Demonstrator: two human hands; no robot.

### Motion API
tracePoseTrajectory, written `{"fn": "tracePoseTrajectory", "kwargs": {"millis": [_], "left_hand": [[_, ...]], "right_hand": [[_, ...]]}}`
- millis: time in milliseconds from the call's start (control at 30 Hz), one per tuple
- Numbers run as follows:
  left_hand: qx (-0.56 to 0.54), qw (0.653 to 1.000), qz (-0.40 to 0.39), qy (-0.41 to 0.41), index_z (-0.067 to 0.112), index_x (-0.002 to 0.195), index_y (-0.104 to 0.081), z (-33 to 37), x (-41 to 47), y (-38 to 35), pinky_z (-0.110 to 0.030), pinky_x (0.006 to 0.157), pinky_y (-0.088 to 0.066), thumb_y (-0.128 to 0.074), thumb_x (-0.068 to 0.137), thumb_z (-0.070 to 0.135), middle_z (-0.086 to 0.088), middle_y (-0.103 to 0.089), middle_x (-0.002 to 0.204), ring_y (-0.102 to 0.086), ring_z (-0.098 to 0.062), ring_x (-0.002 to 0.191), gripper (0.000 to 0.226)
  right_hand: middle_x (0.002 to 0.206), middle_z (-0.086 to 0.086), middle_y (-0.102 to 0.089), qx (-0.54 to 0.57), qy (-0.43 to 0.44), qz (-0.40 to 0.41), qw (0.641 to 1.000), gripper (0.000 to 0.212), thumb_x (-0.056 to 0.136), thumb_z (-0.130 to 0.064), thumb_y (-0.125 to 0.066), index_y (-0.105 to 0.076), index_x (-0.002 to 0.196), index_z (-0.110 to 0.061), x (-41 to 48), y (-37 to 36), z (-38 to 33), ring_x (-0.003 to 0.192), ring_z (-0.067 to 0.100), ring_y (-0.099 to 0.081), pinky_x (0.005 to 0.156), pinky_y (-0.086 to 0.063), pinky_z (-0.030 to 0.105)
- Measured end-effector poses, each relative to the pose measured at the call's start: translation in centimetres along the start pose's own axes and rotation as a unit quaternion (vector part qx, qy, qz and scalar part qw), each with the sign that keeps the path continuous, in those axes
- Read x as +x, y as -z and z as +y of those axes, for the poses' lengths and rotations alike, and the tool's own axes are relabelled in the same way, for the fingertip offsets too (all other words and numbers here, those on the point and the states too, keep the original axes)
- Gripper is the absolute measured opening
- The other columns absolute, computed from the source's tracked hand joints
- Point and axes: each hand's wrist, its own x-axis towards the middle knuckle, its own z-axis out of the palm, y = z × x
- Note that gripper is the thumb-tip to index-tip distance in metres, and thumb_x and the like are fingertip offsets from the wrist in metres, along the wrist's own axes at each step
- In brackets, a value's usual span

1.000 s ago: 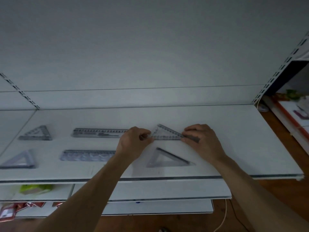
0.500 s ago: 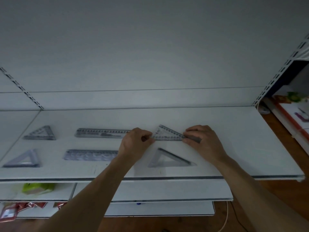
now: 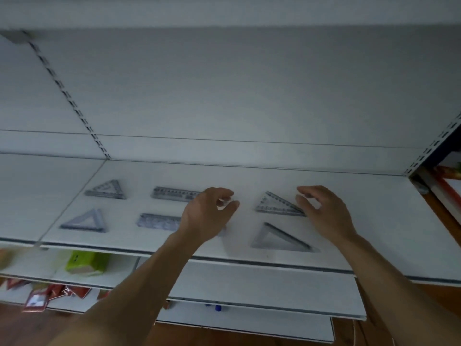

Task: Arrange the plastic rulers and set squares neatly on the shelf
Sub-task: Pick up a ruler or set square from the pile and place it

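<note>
Set square (image 3: 277, 204) lies flat, far right on shelf (image 3: 374, 221), between left hand (image 3: 209, 213) and right hand (image 3: 324, 216), both loose, empty; placing seemingly done, next: check alignment.

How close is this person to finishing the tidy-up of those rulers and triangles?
Nearly done, it seems. On the shelf lie two tidy rows: back left set square, back ruler, back right set square; front left set square, front ruler, front right set square. Nothing is in hand: left hand and right hand hover open either side of the back right set square. At most, small straightening seems left.
</note>
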Motion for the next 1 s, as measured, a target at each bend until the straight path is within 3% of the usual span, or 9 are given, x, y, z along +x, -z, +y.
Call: {"fn": "tracePoseTrajectory", "kwargs": {"millis": [167,367,600,733,1000], "left_hand": [[0.06,0.998,0.021,-0.01,0.03,0.12,-0.06,-3.7,-2.2,5.9,-0.022,0.084,-0.044,-0.061,0.089,0.043,0.014,-0.061,0.108,-0.058,-0.006,0.099,0.034],[0.128,0.988,0.081,0.027,0.027,0.123,-0.061,-12.0,-7.0,16.0,-0.025,0.087,-0.043,-0.063,0.087,0.043,0.008,-0.064,0.115,-0.06,-0.015,0.104,0.04],[0.161,0.97,0.148,0.107,0.028,0.12,-0.062,-24.7,-14.8,28.6,-0.029,0.087,-0.048,-0.061,0.086,0.05,0.007,-0.065,0.112,-0.061,-0.016,0.103,0.04],[0.201,0.952,0.155,0.172,0.03,0.125,-0.058,-30.9,-19.9,34.7,-0.029,0.089,-0.045,-0.054,0.088,0.052,0.009,-0.062,0.121,-0.057,-0.014,0.11,0.044],[0.185,0.925,0.212,0.255,0.029,0.124,-0.059,-40.0,-25.1,41.6,-0.034,0.085,-0.051,-0.051,0.087,0.055,0.01,-0.064,0.116,-0.06,-0.012,0.103,0.046]], "right_hand": [[0.12,-0.009,-0.058,0.011,0.019,-0.038,0.999,0.031,0.093,-0.033,-0.057,-0.061,0.121,-0.023,1.0,-4.3,-7.5,0.11,0.008,-0.054,0.087,-0.033,0.016],[0.138,-0.006,-0.049,0.009,0.057,-0.139,0.989,0.042,0.093,-0.038,-0.055,-0.053,0.132,-0.024,0.6,-12.7,-19.4,0.123,0.01,-0.047,0.095,-0.032,0.017],[0.138,-0.001,-0.049,0.017,0.157,-0.206,0.966,0.042,0.093,-0.035,-0.057,-0.053,0.132,-0.02,-2.0,-24.9,-36.0,0.122,0.015,-0.049,0.091,-0.034,0.018],[0.138,0.0,-0.049,0.017,0.214,-0.235,0.948,0.043,0.092,-0.038,-0.058,-0.054,0.131,-0.021,-4.2,-31.6,-44.7,0.124,0.016,-0.048,0.098,-0.036,0.025],[0.137,-0.002,-0.051,0.01,0.287,-0.294,0.912,0.043,0.09,-0.039,-0.06,-0.056,0.129,-0.022,-6.4,-42.2,-57.1,0.123,0.016,-0.049,0.097,-0.037,0.025]]}}
